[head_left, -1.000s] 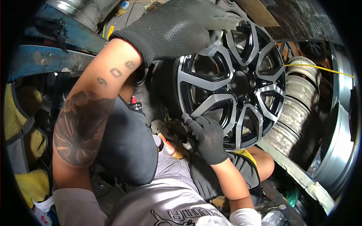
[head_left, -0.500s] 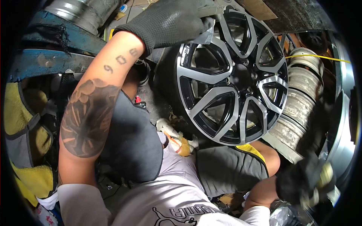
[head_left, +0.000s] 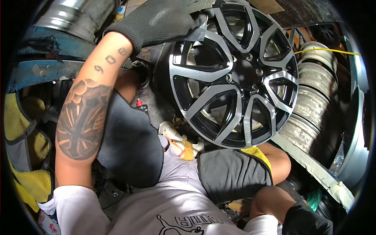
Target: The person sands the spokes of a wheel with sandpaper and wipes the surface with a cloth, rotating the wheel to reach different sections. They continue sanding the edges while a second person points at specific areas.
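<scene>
A black and silver alloy wheel [head_left: 214,72] stands tilted in front of my knees, its spoked face toward me. My left hand [head_left: 164,21], in a black textured glove, is at the wheel's upper left rim. Its fingers are closed on a thin grey sheet [head_left: 201,31], which looks like sandpaper or tape. A pale strip [head_left: 201,5] shows above the fingers along the rim. Down at the lower right is my right hand [head_left: 309,221], also in a black glove. Only the wrist part of that glove shows; its fingers are cut off or dark, so any grip is hidden.
Several worn silver rims [head_left: 313,94] are stacked at the right, with a yellow cord [head_left: 325,51] across them. A blue metal frame [head_left: 43,76] and another metal rim [head_left: 70,15] stand at the left. A small red-capped bottle [head_left: 139,102] lies on the floor.
My right hand has dropped toward the bottom edge, and the pale yellowish thing seen in it is out of sight. My left hand and the wheel sit slightly further left and up in view.
</scene>
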The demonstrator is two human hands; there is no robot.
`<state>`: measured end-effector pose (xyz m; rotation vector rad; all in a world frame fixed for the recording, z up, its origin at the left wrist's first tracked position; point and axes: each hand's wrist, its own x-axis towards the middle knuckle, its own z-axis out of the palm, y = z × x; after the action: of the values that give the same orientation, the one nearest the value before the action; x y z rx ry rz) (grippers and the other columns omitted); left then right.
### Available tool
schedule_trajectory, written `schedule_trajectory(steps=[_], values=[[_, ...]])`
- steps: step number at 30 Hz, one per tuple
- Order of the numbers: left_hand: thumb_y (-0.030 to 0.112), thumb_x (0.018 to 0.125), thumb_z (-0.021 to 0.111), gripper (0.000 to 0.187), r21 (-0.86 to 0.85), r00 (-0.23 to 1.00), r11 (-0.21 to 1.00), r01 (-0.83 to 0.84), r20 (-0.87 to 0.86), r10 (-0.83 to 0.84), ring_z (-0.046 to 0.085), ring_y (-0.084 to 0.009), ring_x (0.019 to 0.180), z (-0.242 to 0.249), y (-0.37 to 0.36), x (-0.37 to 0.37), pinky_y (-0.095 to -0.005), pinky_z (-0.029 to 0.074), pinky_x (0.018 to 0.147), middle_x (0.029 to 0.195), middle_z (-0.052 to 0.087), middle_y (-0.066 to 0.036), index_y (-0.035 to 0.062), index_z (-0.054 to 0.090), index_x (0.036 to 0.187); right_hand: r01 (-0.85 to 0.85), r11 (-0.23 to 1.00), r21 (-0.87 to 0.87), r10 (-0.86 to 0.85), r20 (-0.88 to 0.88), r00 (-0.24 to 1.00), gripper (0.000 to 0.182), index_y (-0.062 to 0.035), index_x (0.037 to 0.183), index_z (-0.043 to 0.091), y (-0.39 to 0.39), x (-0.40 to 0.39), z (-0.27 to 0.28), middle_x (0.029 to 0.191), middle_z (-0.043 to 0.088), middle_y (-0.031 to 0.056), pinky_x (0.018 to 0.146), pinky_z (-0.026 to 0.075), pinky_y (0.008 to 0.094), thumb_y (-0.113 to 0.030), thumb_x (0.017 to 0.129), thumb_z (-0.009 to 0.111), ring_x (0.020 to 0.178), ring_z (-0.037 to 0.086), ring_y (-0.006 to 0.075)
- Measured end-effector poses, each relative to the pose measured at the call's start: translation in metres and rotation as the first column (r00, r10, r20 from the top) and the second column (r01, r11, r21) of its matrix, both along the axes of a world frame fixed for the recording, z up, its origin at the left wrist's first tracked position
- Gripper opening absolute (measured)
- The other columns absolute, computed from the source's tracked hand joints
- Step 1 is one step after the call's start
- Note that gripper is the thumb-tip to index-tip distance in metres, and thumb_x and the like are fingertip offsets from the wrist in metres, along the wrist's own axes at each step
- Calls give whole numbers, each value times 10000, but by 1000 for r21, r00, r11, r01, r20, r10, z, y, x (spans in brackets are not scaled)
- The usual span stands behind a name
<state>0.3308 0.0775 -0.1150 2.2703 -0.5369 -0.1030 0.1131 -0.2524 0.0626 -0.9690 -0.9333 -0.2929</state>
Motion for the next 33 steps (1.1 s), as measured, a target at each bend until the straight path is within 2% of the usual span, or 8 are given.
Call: schedule_trajectory(steps=[12,17,19,20,21,23,31,33], values=[[78,863,624,253,12,998,998,60,-5,-60,711,-386,898,13,-12,-7,-432,554,821,959,723,-247,9,682,1099,174,980,102,-154,-175,972,274,-17,1090,628,-31,17,-61,1037,675,103,869,565,357,-61,841,731,959,663,214],[81,870,647,241,20,997,999,43,-62,-42,714,-398,836,11,-12,0,-443,561,774,880,715,-264,-1,675,1096,347,905,-247,-423,-424,800,303,-31,1121,610,-11,53,-148,1044,664,108,852,554,357,-111,862,746,961,647,216],[81,869,661,235,-17,995,999,51,-87,-52,714,-399,805,20,-9,-2,-446,563,757,847,709,-271,0,674,1089,243,729,-640,-557,-348,754,317,-36,1133,603,26,55,-167,1047,660,110,845,550,357,-131,870,752,961,641,218],[76,844,684,233,-56,999,998,5,-36,-7,707,-384,821,2,-9,2,-447,556,758,854,705,-246,16,672,1069,55,447,-893,-680,-299,669,271,-77,1036,617,50,50,-160,1014,666,74,836,546,378,-49,818,774,919,643,206],[78,841,680,221,-45,999,998,52,-3,-52,703,-383,829,-1,-8,4,-448,552,756,858,703,-235,21,669,1054,52,304,-951,-537,-126,834,273,-75,1029,636,61,55,-175,1002,672,71,795,544,365,-7,804,775,848,659,217],[82,834,673,197,-17,991,992,124,59,-123,694,-381,846,-6,-2,7,-450,543,753,864,699,-212,32,662,1024,71,330,-941,-263,-19,965,351,-73,1152,665,85,47,-212,980,675,100,754,527,377,-59,816,764,831,657,281],[95,808,604,228,-21,960,977,212,189,-205,675,-409,909,-23,-2,15,-476,537,822,910,703,-204,52,657,1025,184,-81,-980,-166,195,967,628,-92,1365,624,109,33,-242,805,573,72,740,507,408,-210,761,754,785,630,266],[94,801,598,259,23,992,992,120,26,-121,678,-412,927,7,-1,2,-472,541,846,934,704,-226,37,657,1047,159,-136,-978,-126,177,976,636,-97,1385,614,111,35,-234,794,574,68,734,508,401,-215,770,727,786,635,264]])
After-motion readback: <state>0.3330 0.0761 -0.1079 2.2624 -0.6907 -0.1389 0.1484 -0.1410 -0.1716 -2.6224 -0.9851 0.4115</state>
